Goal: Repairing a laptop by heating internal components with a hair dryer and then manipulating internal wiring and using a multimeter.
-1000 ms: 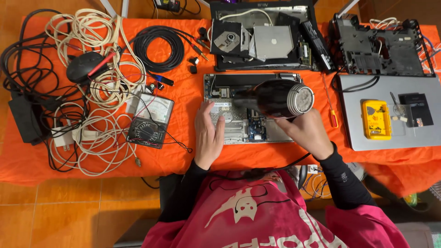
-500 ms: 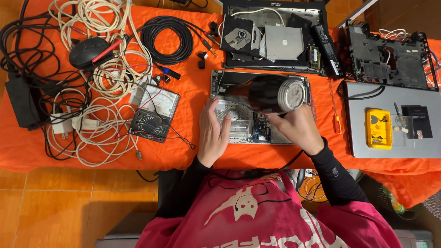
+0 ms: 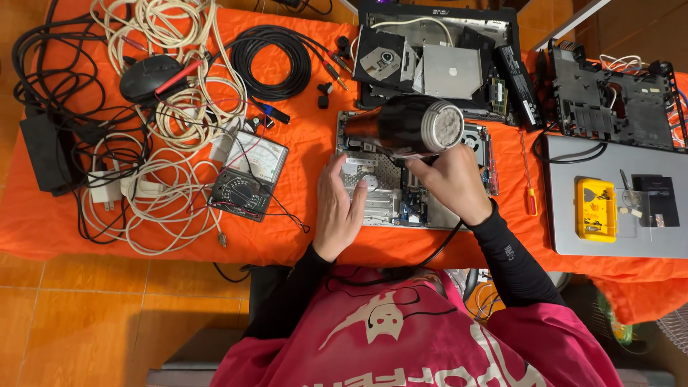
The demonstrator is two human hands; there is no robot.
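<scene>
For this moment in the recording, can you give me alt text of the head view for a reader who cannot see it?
A person's right hand holds a black hair dryer over an opened laptop base on an orange tablecloth, while the left hand rests flat on the base. A multimeter and tangled cables lie to the left.

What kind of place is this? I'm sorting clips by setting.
Probably a home electronics repair bench: an opened laptop chassis, an analog multimeter among cables, and a circuit board under the left hand while the right hand holds a hair dryer.
</scene>
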